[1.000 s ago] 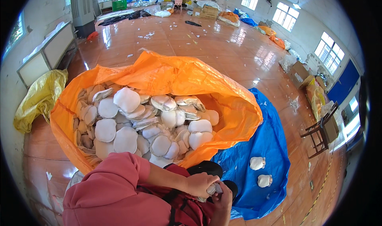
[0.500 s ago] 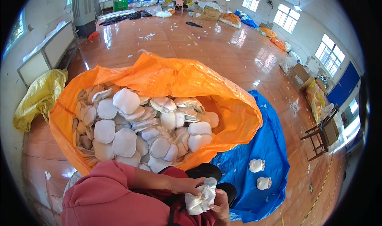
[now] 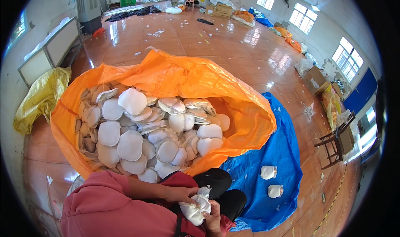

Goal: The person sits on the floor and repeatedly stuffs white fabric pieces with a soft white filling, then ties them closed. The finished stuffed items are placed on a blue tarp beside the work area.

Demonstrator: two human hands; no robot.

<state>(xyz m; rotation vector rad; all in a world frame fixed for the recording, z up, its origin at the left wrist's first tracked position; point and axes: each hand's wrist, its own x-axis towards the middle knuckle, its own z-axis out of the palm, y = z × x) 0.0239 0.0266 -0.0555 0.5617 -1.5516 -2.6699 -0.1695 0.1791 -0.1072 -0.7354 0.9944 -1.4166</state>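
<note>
Over my lap, my left hand (image 3: 181, 194) and my right hand (image 3: 213, 217) both grip a soft, bunched white fabric piece (image 3: 195, 208) with a small greyish tuft at its top. The left fingers press its upper left side, and the right ones hold its right side. Just beyond my knees stands a wide-mouthed orange woven sack (image 3: 179, 75), filled with flat, rounded white fabric pieces (image 3: 130, 145). On the blue sheet (image 3: 266, 212) to the right lie two puffy white pieces (image 3: 268, 172), apart from each other.
A yellow sack (image 3: 39, 101) slumps at the left beside a low white cabinet (image 3: 37, 68). On the right stand a wooden chair (image 3: 335, 143) and a cardboard box (image 3: 314, 79). White scraps dot the tiled floor (image 3: 183, 37). Heaped bags, boxes and people are far back.
Both hands have moved left and slightly closer to my body with the white fabric piece, which is now tilted differently. The view has shifted slightly.
</note>
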